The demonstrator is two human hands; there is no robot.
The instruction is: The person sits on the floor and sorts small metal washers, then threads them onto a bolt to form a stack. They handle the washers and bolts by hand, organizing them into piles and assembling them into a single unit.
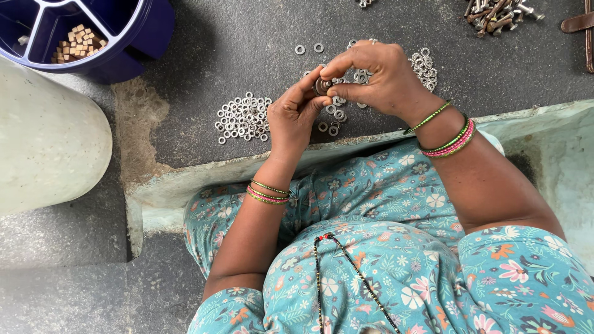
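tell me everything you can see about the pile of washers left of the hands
The pile of washers is a loose heap of small, silvery, metal-looking rings with round holes. They lie flat and partly overlapping on the dark grey floor, with a few strays at the edges. It sits just beside the left hand, which does not touch it.

a dark blue divided bin point(133, 37) holding small tan blocks point(77, 42) sits upper left, bolts point(498, 13) piled upper right, a pale rounded container point(49, 148) at left.

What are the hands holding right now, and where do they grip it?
Both hands pinch a small stack of metal washers: left hand and right hand grip its edges with thumb and fingertips.
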